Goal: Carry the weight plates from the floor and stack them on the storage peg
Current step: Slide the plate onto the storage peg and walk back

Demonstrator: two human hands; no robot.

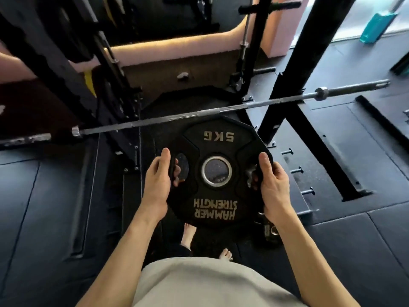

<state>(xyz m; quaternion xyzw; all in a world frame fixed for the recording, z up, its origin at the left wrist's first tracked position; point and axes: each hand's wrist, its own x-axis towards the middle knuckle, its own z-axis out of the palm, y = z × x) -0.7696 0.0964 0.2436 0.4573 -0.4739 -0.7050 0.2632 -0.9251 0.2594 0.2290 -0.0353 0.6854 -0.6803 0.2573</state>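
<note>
Head view: mid-carry — black 5 kg plate up off the floor, held flat at waist height, near side of the barbell. Left hand and right hand each grasping through a side grip hole. Not yet on any peg; short pegs on rack base at right, bare. No containers visible.

One view only, from the person's head, tilted steeply forward and down — the wide lens bends the rack uprights and barbell at the edges. It sits close over both forearms and the weight plate held at mid-frame, with the shirt front at the bottom edge and dark floor mats beyond — no second view shares the scene
</note>
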